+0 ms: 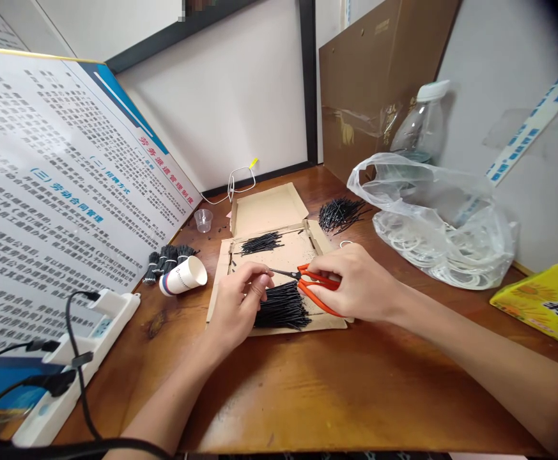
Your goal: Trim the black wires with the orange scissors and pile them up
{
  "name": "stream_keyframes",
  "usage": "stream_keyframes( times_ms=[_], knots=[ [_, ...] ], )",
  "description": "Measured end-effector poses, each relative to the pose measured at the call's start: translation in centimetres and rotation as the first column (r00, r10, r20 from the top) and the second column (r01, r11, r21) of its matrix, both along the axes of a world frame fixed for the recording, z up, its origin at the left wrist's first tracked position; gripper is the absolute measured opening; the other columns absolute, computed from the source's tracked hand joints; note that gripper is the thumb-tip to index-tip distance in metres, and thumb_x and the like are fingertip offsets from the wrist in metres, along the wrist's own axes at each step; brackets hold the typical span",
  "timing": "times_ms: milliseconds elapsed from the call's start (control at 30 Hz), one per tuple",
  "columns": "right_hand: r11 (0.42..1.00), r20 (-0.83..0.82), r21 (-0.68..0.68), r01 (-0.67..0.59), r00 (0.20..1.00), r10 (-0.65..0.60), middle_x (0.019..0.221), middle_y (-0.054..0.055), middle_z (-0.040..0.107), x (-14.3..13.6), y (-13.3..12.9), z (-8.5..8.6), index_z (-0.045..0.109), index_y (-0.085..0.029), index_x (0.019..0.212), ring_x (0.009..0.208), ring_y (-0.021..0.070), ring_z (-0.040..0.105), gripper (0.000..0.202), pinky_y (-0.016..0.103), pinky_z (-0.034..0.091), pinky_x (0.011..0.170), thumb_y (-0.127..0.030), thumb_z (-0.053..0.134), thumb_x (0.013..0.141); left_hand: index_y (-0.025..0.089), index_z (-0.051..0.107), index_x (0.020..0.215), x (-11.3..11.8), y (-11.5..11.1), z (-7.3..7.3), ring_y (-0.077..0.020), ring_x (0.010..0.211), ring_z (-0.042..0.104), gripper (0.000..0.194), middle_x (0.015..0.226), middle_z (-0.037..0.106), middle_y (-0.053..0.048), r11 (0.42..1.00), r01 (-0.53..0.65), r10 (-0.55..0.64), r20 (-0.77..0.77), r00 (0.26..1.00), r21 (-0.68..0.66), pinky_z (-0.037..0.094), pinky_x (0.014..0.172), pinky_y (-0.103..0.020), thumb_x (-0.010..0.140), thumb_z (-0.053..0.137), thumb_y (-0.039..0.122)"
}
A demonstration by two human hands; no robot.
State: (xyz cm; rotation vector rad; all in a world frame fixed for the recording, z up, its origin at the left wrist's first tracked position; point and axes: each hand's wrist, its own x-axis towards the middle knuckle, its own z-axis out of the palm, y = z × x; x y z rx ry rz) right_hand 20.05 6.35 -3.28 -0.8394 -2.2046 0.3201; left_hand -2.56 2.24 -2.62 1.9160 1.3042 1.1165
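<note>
My right hand (pixel 355 281) is wrapped round the orange handles of a pair of scissors (pixel 314 298). The blades point left, and their tips reach the fingertips of my left hand (pixel 240 297). Thumb and forefinger of that hand are pinched together; what lies between them is too small and covered to name. Both hands are over an opened flat cardboard box (pixel 269 204). A thick pile of thin black strands (pixel 283 306) lies in its near part, partly behind my left hand. Farther back in the box is a smaller pile of black strands (pixel 261 243).
Behind the box to the right sits a heap of black pieces (pixel 340 214). A plastic bag (pixel 444 249) of white loops, a bottle (pixel 420 124) and a yellow packet (pixel 544 300) stand right. Left are a tipped paper cup (pixel 183 276), black bundles (pixel 168 260), a clear cup (pixel 203 220) and a power strip (pixel 110 338).
</note>
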Motion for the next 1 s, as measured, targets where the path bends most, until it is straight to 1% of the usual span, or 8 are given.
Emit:
stream_keyframes(
  times_ms=[200,433,600,800,900,1000],
  knots=[
    [1.000,0.022,-0.011,-0.013,1.000,0.014,0.047,-0.005,0.038,0.00,-0.04,0.13,0.048,-0.018,0.053,0.048,0.0081,0.026,0.032,0.027,0.022,0.052,-0.030,0.056,0.082,0.017,0.061,0.093,-0.02,-0.01,-0.12,-0.0101,0.058,0.057,0.016,0.080,0.066,-0.004,1.000,0.011,-0.011,-0.007,1.000,0.000,0.048,0.048,-0.019,0.099,0.054,0.030],
    [0.999,0.009,-0.009,-0.042,0.999,0.042,0.047,-0.004,0.045,-0.11,-0.07,0.18,0.054,-0.017,0.056,0.048,0.0078,0.029,0.030,0.027,0.023,0.053,-0.028,0.056,0.084,0.016,0.061,0.091,0.15,-0.14,0.07,-0.0104,0.059,0.058,0.017,0.082,0.066,-0.005,1.000,0.003,-0.003,-0.017,1.000,-0.027,0.050,0.048,-0.019,0.098,0.054,0.031],
    [0.999,-0.006,-0.001,-0.033,0.999,0.033,0.046,-0.004,0.047,-0.14,-0.24,0.28,0.051,-0.017,0.054,0.047,0.0077,0.030,0.032,0.027,0.024,0.054,-0.028,0.057,0.083,0.017,0.060,0.092,0.04,-0.03,-0.02,-0.0098,0.058,0.058,0.017,0.080,0.065,-0.003,1.000,0.022,-0.022,-0.015,1.000,-0.008,0.049,0.049,-0.019,0.099,0.054,0.031],
    [0.997,-0.006,-0.021,-0.074,0.997,0.074,0.050,0.000,0.057,-0.14,-0.07,0.19,0.061,-0.016,0.059,0.047,0.0089,0.037,0.028,0.026,0.027,0.054,-0.026,0.056,0.085,0.017,0.060,0.091,-0.14,-0.04,0.06,-0.0103,0.058,0.058,0.015,0.078,0.066,-0.003,1.000,0.006,-0.007,-0.050,0.999,-0.013,0.050,0.050,-0.019,0.098,0.054,0.029],
    [0.997,-0.009,-0.007,-0.083,0.997,0.083,0.055,0.003,0.063,-0.19,0.02,0.04,0.065,-0.015,0.063,0.049,0.0094,0.043,0.026,0.025,0.030,0.055,-0.024,0.055,0.086,0.017,0.060,0.091,-0.12,-0.04,0.15,-0.0108,0.058,0.058,0.015,0.076,0.065,-0.003,1.000,-0.005,0.004,-0.047,0.999,-0.031,0.049,0.048,-0.020,0.098,0.054,0.029],
    [0.997,-0.022,0.009,-0.074,0.997,0.074,0.054,0.001,0.061,-0.27,-0.02,0.04,0.064,-0.015,0.064,0.049,0.0089,0.041,0.025,0.025,0.029,0.054,-0.025,0.055,0.085,0.017,0.060,0.090,-0.10,-0.01,0.22,-0.0104,0.057,0.058,0.016,0.077,0.065,-0.003,1.000,-0.003,0.003,-0.049,0.999,-0.015,0.048,0.050,-0.020,0.098,0.053,0.029]
  ],
)
